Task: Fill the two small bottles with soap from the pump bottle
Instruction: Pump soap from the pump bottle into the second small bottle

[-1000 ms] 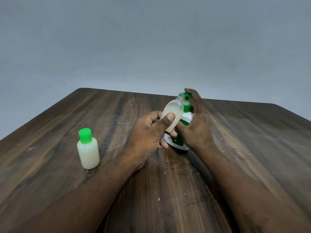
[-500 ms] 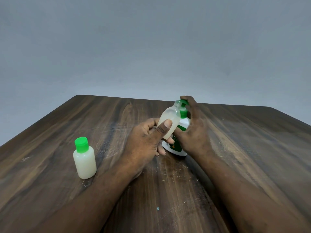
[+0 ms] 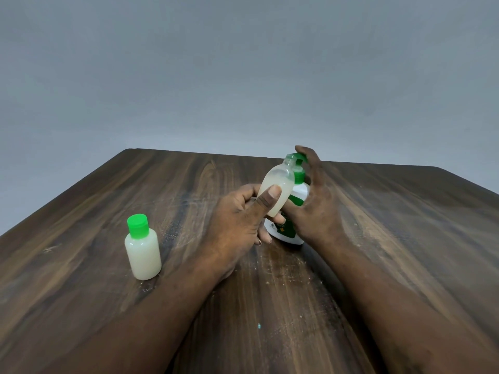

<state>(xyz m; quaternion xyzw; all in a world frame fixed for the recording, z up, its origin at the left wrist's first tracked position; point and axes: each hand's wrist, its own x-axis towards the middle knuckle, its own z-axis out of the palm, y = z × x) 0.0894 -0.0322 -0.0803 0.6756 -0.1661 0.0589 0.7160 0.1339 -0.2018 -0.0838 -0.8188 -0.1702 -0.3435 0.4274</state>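
Note:
My left hand grips an uncapped small translucent bottle, tilted with its open neck up against the green spout of the pump bottle. The small bottle holds whitish soap in its lower part. My right hand wraps the white and green pump bottle from the right, with a finger on top of the pump head. The pump bottle stands on the wooden table. A second small bottle, full of whitish soap and closed with a green cap, stands upright at the left, apart from both hands.
The dark wooden table reaches a far edge just behind the pump bottle. A plain grey wall fills the background. Fine scratches and a small teal speck mark the table between my forearms.
The hands and both held bottles keep the same grip and pose. The view has shifted slightly, so everything sits a little differently in the frame.

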